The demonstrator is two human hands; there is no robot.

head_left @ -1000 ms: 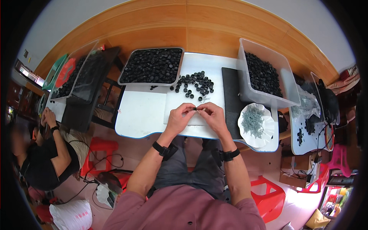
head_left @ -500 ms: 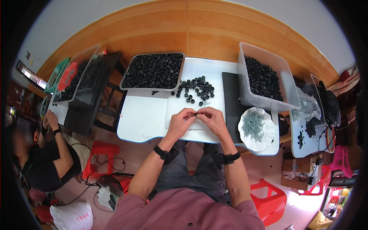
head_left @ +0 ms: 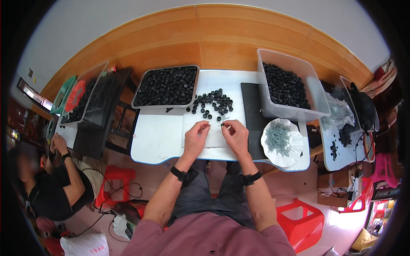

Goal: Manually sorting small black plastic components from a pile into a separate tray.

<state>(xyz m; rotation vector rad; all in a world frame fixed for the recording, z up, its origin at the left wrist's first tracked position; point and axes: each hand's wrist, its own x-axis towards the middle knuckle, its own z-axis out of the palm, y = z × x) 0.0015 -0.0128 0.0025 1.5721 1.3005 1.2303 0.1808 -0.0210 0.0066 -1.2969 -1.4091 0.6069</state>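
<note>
My right hand [head_left: 235, 135] pinches a small black cap between thumb and forefinger, over a pale sheet on the white table [head_left: 156, 145]. A short gap to its left, my left hand [head_left: 195, 140] has thumb and forefinger pressed together; what they hold, if anything, is too small to make out. Just beyond both hands lies a loose group of round black caps [head_left: 218, 118]. Right of my right hand, a white fluted dish [head_left: 294, 157] carries a heap of thin grey-green pieces [head_left: 277, 137].
A shallow tray [head_left: 162, 107] full of black caps stands at the back left. A clear plastic bin [head_left: 294, 113] with more caps sits at the back right, partly on a dark mat [head_left: 251, 123]. Another person [head_left: 64, 179] sits at the far left. A red stool [head_left: 301, 224] stands below right.
My hands have moved apart from where their fingertips met. The black cap stays in my right fingers. The whole view has shifted slightly.
</note>
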